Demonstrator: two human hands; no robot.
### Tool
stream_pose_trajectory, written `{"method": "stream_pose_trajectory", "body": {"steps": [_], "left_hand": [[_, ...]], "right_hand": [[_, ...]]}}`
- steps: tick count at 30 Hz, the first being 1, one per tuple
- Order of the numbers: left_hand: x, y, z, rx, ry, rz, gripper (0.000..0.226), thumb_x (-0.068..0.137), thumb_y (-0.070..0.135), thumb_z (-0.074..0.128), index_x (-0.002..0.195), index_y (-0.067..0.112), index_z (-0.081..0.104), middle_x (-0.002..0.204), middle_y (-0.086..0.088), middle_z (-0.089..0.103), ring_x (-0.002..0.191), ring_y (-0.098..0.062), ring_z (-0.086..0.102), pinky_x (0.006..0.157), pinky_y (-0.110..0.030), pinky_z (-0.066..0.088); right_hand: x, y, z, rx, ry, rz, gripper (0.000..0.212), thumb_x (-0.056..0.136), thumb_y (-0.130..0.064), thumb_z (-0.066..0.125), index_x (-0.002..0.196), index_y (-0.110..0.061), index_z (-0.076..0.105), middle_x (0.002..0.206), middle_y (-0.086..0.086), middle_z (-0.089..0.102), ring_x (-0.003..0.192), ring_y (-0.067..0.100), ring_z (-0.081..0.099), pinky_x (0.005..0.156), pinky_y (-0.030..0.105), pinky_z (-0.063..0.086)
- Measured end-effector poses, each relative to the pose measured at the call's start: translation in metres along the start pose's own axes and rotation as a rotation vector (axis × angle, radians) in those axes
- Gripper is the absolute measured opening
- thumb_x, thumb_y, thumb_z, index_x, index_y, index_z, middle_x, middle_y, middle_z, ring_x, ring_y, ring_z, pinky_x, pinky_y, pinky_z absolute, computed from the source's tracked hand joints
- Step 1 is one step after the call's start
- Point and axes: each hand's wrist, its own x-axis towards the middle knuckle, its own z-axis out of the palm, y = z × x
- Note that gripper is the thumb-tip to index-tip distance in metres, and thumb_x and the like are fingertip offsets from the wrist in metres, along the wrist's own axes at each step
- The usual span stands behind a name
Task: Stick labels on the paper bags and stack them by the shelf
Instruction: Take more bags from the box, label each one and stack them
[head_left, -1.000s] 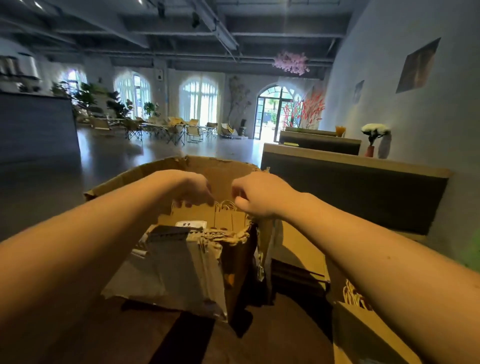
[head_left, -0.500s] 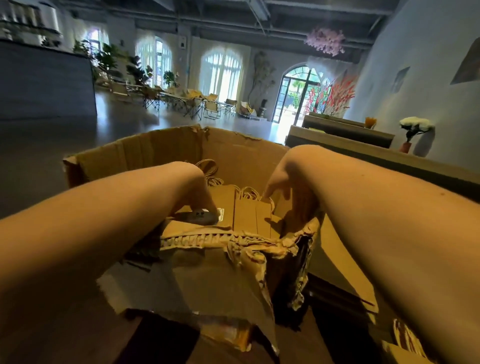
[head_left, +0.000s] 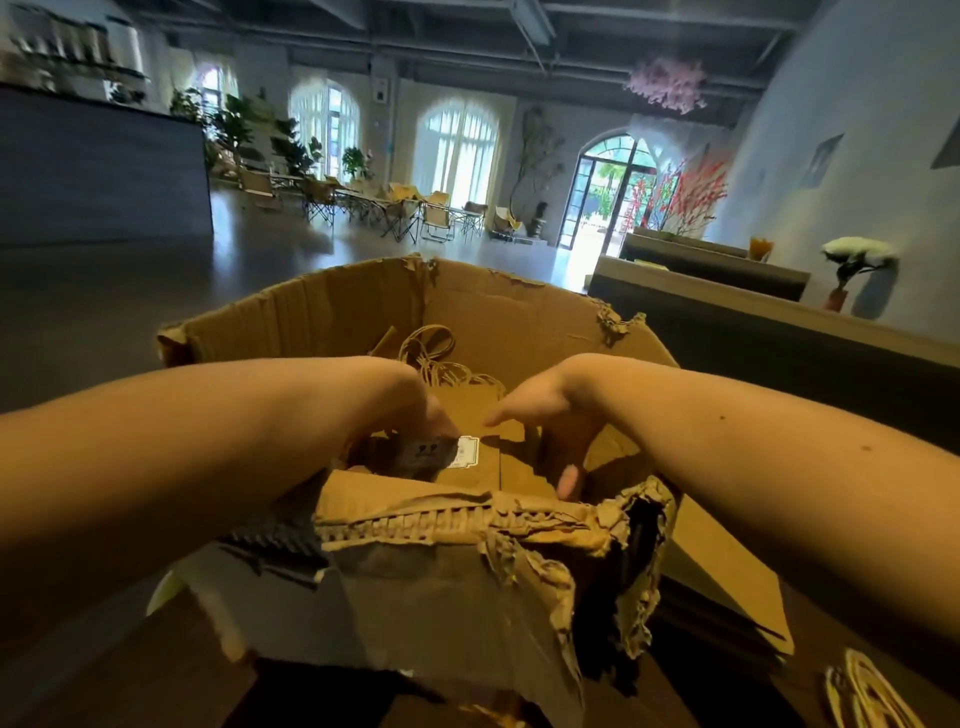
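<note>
Hands (head_left: 410, 410) (head_left: 550, 415) inside box (head_left: 519, 322), fingers down.

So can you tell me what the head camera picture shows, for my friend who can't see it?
Two bare hands reach into a torn cardboard box full of brown paper bags. The left hand presses by a small white label on the top bag, and the right hand rests open beside it. Behind is a big room with arched windows.

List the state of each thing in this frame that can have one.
Torn brown cardboard box: open, near edge ripped.
Brown paper bags with twine handles: flat, inside the box.
Small white label: on the top bag.
Left hand: fingers pressing beside the label.
Right hand: open, inside the box.
</note>
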Motion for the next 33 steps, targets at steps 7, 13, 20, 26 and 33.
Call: {"method": "stream_pose_trajectory", "body": {"steps": [7,13,20,26,33], "left_hand": [[0.017,0.0,-0.012,-0.385,0.141,0.192,0.051,0.102,0.046,0.054,0.135,0.007,0.053,0.137,-0.018,0.054,0.128,-0.036,0.055,0.104,-0.043,0.045],[0.025,-0.005,-0.017,-0.536,0.234,0.296,0.047,0.096,0.037,0.068,0.128,0.005,0.052,0.119,-0.014,0.058,0.108,-0.029,0.058,0.092,-0.039,0.048],[0.015,-0.004,-0.021,-0.49,0.048,0.29,0.047,0.089,0.043,0.074,0.116,0.007,0.061,0.114,-0.015,0.069,0.101,-0.031,0.071,0.094,-0.043,0.058],[0.014,0.016,-0.004,-0.236,0.106,0.318,0.033,0.103,0.037,0.054,0.12,0.009,0.055,0.1,-0.009,0.053,0.097,-0.023,0.055,0.093,-0.036,0.045],[0.011,0.016,-0.001,-0.195,0.223,0.347,0.049,0.104,0.039,0.054,0.142,0.008,0.048,0.131,-0.012,0.053,0.119,-0.027,0.053,0.108,-0.037,0.041]], "right_hand": [[0.01,0.001,-0.004,0.086,-0.056,-0.038,0.072,0.095,-0.052,0.056,0.15,-0.016,0.028,0.113,0.02,0.06,0.094,0.032,0.065,0.1,0.049,0.052],[0.014,-0.004,-0.009,0.166,-0.017,-0.065,0.077,0.094,-0.051,0.06,0.154,-0.023,0.02,0.137,0.025,0.047,0.105,0.038,0.068,0.078,0.043,0.062],[0.005,0.006,-0.012,0.134,-0.052,0.046,0.059,0.095,-0.051,0.057,0.131,-0.011,0.033,0.105,0.024,0.057,0.103,0.043,0.063,0.096,0.05,0.052],[0.014,-0.004,-0.008,0.175,-0.001,0.069,0.074,0.104,-0.044,0.041,0.159,-0.017,0.0,0.157,0.03,0.022,0.139,0.051,0.032,0.102,0.058,0.047],[0.016,-0.005,-0.007,0.182,-0.022,0.084,0.076,0.103,-0.047,0.042,0.159,-0.02,-0.002,0.154,0.031,0.027,0.135,0.052,0.039,0.103,0.057,0.047]]}}
